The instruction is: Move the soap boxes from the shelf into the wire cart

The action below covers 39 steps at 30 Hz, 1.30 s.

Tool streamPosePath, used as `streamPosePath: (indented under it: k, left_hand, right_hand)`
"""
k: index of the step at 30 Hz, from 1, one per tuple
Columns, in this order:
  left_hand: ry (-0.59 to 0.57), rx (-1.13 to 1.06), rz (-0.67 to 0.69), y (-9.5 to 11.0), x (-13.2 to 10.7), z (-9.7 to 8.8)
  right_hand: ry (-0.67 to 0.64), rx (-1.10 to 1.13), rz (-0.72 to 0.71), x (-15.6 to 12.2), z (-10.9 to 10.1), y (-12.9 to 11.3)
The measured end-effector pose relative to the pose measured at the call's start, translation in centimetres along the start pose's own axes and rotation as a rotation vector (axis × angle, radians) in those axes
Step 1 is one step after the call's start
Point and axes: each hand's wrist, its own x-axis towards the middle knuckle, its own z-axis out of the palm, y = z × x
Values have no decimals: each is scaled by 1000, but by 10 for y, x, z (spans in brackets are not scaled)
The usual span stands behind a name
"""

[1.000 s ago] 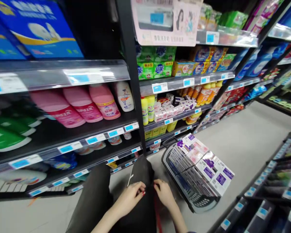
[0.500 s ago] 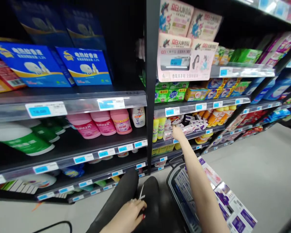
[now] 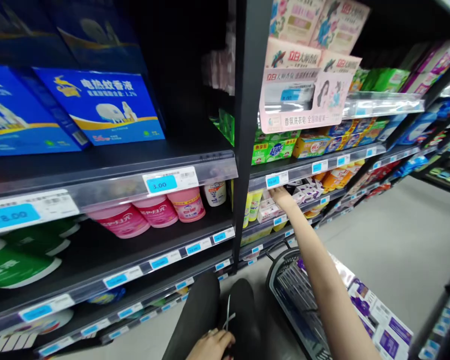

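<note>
My right hand reaches into a low shelf at the centre right. Its fingers stretch out over small white and pink boxes, with the tips close under the shelf edge above. Nothing shows in its grip. Yellow bottles stand just left of it, and purple-and-white boxes lie to its right. Down at the bottom edge my left hand lies over my dark-trousered lap, fingers loosely stretched and partly cut off. A white drawstring hangs beside it.
A dark shopping basket stands on the floor under my right forearm. Beside it is a purple-and-white printed carton or stack. A black shelf post divides the racks. Pink bottles and blue boxes fill the left shelves.
The view has moved closer to the shelves. My right hand has gone deeper among the small boxes, its fingers now more stretched. My left hand remains at my lap, lower in view.
</note>
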Motion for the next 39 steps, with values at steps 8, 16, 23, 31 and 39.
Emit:
streamPosePath:
  k: [8,16,23,31,39]
  left_hand:
    - [192,-507,267,-1,-4,0]
    - [634,-851,677,54,-4,-45]
    - [424,-955,664,54,-30,-75]
    - [124,-997,250,60,-26,-97]
    - [-124,-809,73,59,3,-99]
  right_hand:
    - [352,595,405,-158,-29,-12]
    - [234,1924,730,-291,-38,-177]
    - [252,1918,550,-327,-45,-220]
    - [32,1488,526,-332,-56,-203]
    - [-77,1778,796,-323,-35,-199]
